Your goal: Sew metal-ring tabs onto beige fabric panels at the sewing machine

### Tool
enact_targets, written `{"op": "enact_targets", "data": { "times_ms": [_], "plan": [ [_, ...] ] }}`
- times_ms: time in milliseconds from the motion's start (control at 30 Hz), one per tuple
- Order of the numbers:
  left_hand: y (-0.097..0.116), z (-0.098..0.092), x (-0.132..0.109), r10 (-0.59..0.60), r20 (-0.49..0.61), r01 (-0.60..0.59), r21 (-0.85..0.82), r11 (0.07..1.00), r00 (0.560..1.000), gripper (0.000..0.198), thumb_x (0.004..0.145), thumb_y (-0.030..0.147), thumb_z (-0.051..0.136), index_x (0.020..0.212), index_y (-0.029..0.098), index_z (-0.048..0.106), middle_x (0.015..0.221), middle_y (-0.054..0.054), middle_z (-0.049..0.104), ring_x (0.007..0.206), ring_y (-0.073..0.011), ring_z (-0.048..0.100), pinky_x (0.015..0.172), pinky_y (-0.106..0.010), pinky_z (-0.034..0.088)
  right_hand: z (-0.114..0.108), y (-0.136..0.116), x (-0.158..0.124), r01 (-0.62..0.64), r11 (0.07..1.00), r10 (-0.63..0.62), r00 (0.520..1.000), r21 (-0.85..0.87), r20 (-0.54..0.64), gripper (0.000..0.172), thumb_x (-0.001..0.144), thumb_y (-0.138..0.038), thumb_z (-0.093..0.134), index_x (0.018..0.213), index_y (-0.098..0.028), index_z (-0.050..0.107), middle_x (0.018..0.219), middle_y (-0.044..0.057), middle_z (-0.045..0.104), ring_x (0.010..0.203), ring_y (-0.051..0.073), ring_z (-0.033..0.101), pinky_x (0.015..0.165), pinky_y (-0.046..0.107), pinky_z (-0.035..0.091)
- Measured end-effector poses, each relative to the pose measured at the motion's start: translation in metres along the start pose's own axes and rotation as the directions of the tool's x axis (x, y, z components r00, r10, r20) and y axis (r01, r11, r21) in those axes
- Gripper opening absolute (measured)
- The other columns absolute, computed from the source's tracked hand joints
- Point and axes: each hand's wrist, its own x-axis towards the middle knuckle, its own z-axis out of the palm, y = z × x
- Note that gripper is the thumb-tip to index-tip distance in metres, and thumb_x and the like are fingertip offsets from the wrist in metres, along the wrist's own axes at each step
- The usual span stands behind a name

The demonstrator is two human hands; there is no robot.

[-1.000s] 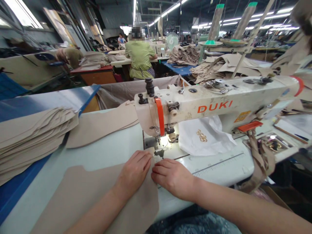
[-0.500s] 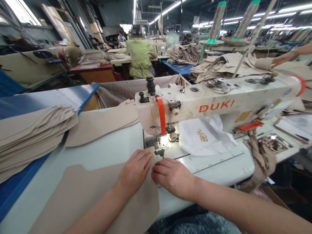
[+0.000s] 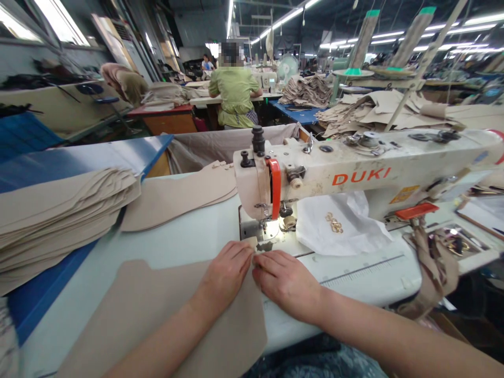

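Note:
A large beige fabric panel [image 3: 165, 299] lies on the pale sewing table, its right edge running under both hands. My left hand [image 3: 228, 273] presses on that edge near its top corner, fingers bent and closed together on the fabric. Facing it, my right hand [image 3: 289, 286] pinches the same edge, its fingertips almost touching the left ones. What lies between the fingertips is mostly hidden. Just beyond the hands is the lit needle area of a white sewing machine [image 3: 362, 163], with the panel's corner short of the presser foot [image 3: 264, 227].
Stacked beige pieces [image 3: 59, 210] lie at left, and more cut pieces [image 3: 181, 197] behind the panel. Gold metal rings [image 3: 334, 223] rest on a white sheet [image 3: 354, 241] under the machine arm. Beige straps [image 3: 429, 268] hang at right. A person in green [image 3: 234, 94] sits ahead.
The camera view has shifted, so the scene sits further right. My right hand's fingertips have come closer to my left hand at the panel's edge. The other person's hand at far right is gone from view.

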Motion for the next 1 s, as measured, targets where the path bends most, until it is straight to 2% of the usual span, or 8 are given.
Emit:
{"op": "enact_targets", "data": {
  "times_ms": [300,567,800,1000],
  "plan": [
    [0.002,-0.001,-0.007,-0.085,0.029,0.088,-0.093,0.992,0.996,0.022,0.092,0.014,0.041,0.096,0.015,0.063,0.094,-0.009,0.066,0.090,-0.0197,0.059,0.081,-0.036,0.053,0.000,0.008,0.011,0.023,0.998,-0.020,0.998,-0.062,0.053,0.013,0.091,-0.015,0.051,0.097,-0.010,0.061,0.102,0.010,0.063,0.099,0.022,0.053,0.088,0.036,0.046],
    [0.004,-0.002,-0.005,-0.109,0.022,0.110,-0.096,0.989,0.994,0.021,0.092,0.015,0.042,0.095,0.015,0.063,0.092,-0.008,0.066,0.089,-0.0194,0.059,0.081,-0.036,0.053,0.001,0.008,0.011,0.025,0.999,-0.023,0.998,-0.037,0.057,0.013,0.091,-0.014,0.052,0.098,-0.009,0.062,0.099,0.011,0.064,0.096,0.022,0.053,0.087,0.036,0.047],
    [0.001,0.010,0.007,-0.047,-0.007,0.047,-0.054,0.997,0.999,0.023,0.094,0.016,0.040,0.094,0.013,0.062,0.092,-0.009,0.067,0.087,-0.0199,0.059,0.080,-0.035,0.054,-0.001,0.025,0.011,0.040,0.998,-0.036,0.996,-0.051,0.085,0.011,0.088,-0.014,0.057,0.096,-0.009,0.062,0.099,0.010,0.064,0.096,0.022,0.054,0.087,0.035,0.047],
    [-0.004,0.021,0.026,-0.034,-0.004,0.034,-0.018,0.999,0.999,0.027,0.095,0.016,0.036,0.095,0.014,0.063,0.092,-0.008,0.068,0.086,-0.0193,0.060,0.079,-0.036,0.054,-0.006,0.042,0.014,0.010,0.995,0.003,0.993,-0.104,0.120,0.007,0.087,-0.016,0.059,0.091,-0.011,0.062,0.099,0.009,0.065,0.093,0.022,0.056,0.080,0.034,0.049]
  ]
}}
